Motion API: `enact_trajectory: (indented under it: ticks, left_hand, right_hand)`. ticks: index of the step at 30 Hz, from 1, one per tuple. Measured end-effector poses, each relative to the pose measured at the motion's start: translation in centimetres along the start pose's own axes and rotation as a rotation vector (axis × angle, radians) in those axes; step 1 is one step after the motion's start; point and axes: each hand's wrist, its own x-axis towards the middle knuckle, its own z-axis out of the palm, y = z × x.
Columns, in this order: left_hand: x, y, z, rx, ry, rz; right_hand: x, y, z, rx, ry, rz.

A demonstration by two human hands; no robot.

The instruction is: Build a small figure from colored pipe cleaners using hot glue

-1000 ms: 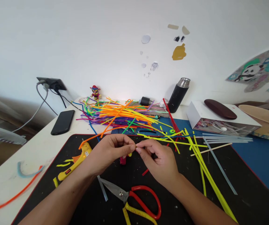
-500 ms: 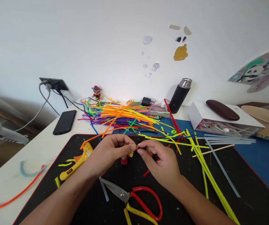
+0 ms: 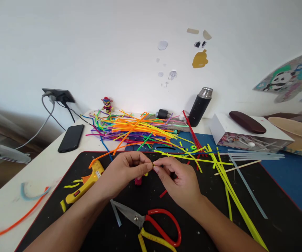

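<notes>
Little has moved in the head view since half a second ago: the whole scene shifts slightly with the wearer's head, and the fingertips seem a touch closer together, so less of the small piece shows between them. From where I stand, that piece sits above and beyond the scissors, too tiny and too covered for me to make out more than a dark and yellowish speck.

The left hand, beyond the scissors, has thumb and forefinger pressed together on one side of it. The right hand, beyond the scissors and to their right, pinches from the other side, its remaining fingers curled in. Just past the scissors, a red piece shows partly from under the left hand, with a yellow bit near it. Left of the scissors lies a yellow glue gun; farther beyond them spreads a heap of coloured stems.

I'd judge the step in hand to be fine fingertip shaping or adjusting of that piece. The next move seems to call for an even pinch from both sides, with small turns of the fingers, since a tug could slip it loose.
</notes>
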Motion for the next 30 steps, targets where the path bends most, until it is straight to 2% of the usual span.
enact_trajectory:
  ticks: [17, 30]
  left_hand:
    - [-0.02, -0.14, -0.05, 0.017, -0.012, -0.019]
    - [-0.11, -0.06, -0.05, -0.139, -0.080, -0.072]
  right_hand:
    - [-0.42, 0.23, -0.12, 0.006, -0.030, 0.008]
    - [-0.28, -0.22, -0.34, 0.002, 0.004, -0.077]
